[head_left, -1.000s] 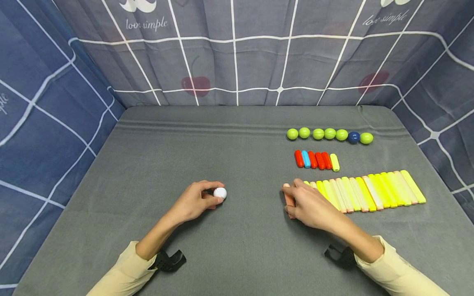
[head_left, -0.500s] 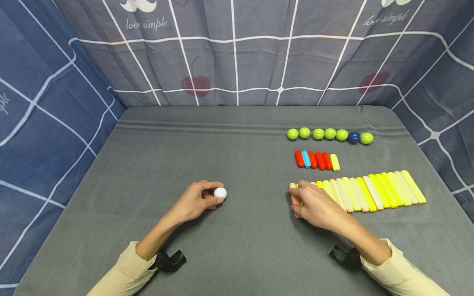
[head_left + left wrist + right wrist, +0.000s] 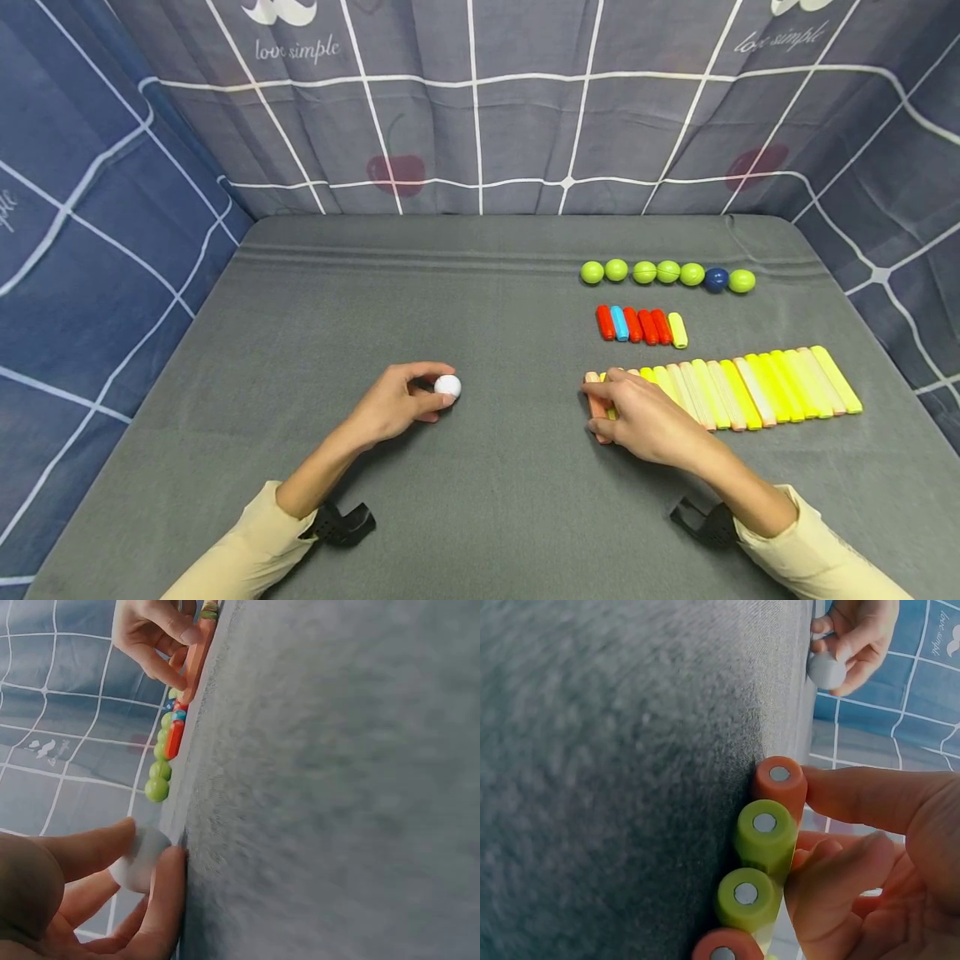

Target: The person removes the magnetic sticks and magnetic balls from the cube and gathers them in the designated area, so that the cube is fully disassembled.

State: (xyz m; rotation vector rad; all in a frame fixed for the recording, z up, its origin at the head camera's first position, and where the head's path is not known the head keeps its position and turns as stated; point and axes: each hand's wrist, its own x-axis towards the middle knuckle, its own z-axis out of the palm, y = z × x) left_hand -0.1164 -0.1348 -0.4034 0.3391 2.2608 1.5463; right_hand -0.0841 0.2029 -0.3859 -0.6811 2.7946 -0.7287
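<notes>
In the head view my left hand (image 3: 390, 404) pinches a small white ball (image 3: 447, 386) between thumb and fingers, just left of the table's middle. The left wrist view shows that ball (image 3: 139, 862) close to the grey cloth. My right hand (image 3: 648, 421) holds an orange magnetic rod (image 3: 597, 407) by its sides and ends. This rod lies at the left end of a long row of yellow, lime and pale orange rods (image 3: 750, 390). Silver discs show in the rod ends in the right wrist view, where the orange rod (image 3: 792, 791) is against a lime rod (image 3: 763, 844).
Behind the long row lie short rods (image 3: 648, 327), red, blue and yellow, side by side. Further back is a line of green balls (image 3: 667, 272) with one dark blue ball (image 3: 716, 279). A checked curtain (image 3: 480, 108) encloses the grey table (image 3: 480, 500).
My right hand has slid the orange rod a little to the right, up to the row, and then stayed. My left hand has shifted very slightly, still gripping the white ball.
</notes>
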